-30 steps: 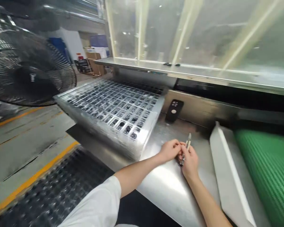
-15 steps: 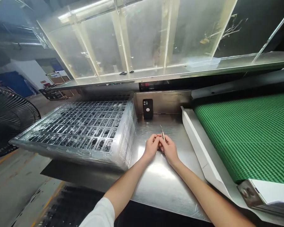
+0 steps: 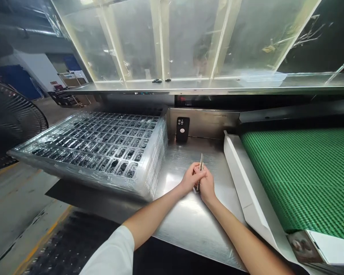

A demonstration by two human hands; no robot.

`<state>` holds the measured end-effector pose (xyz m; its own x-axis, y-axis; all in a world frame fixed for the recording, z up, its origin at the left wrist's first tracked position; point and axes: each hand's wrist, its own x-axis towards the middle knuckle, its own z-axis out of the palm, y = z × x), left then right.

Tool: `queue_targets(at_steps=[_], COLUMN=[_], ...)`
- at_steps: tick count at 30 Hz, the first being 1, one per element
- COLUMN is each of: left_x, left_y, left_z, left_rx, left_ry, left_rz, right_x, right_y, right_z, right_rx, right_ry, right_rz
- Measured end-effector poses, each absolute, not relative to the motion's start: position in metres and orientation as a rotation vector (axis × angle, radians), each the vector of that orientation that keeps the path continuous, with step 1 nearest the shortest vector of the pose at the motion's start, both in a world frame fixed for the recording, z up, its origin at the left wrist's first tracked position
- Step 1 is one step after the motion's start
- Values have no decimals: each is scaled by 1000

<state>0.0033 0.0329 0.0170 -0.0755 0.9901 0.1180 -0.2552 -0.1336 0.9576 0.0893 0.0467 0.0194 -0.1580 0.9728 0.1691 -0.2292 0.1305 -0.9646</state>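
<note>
Both hands meet above the steel tabletop (image 3: 186,225). Between them stands a slim pair of metal tweezers (image 3: 201,162), nearly upright, with the narrow end pointing up and away from me. My right hand (image 3: 207,185) is closed around the tweezers from the right. My left hand (image 3: 190,178) is closed against it, its thumb laid across the tweezers and the right fingers. The fingers hide much of the tool's middle, and the lower end shows below them. Beyond the hands, a black phone (image 3: 182,130) leans upright against the metal back wall.
On the left is a tall stack of clear plastic trays (image 3: 145,179) with small dark parts in their pockets. To the right, a white guard rail (image 3: 246,187) borders a green mesh conveyor belt (image 3: 304,172). A clear-panelled shelf (image 3: 189,87) overhangs the back. A fan (image 3: 14,122) stands far left.
The tweezers have turned more upright in my hands, and my left thumb has moved across onto the right hand. My view has shifted slightly, moving the scene within the frame.
</note>
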Motion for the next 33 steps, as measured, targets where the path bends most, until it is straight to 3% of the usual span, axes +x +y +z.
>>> queue_targets(at_steps=[33], left_x=[1], left_y=[33], left_z=[19], left_rx=[938], left_ry=[1006], left_rz=[1407], right_x=[92], right_y=[54], right_z=[10], right_rx=[-922], right_ry=[-1347], right_rz=[1270])
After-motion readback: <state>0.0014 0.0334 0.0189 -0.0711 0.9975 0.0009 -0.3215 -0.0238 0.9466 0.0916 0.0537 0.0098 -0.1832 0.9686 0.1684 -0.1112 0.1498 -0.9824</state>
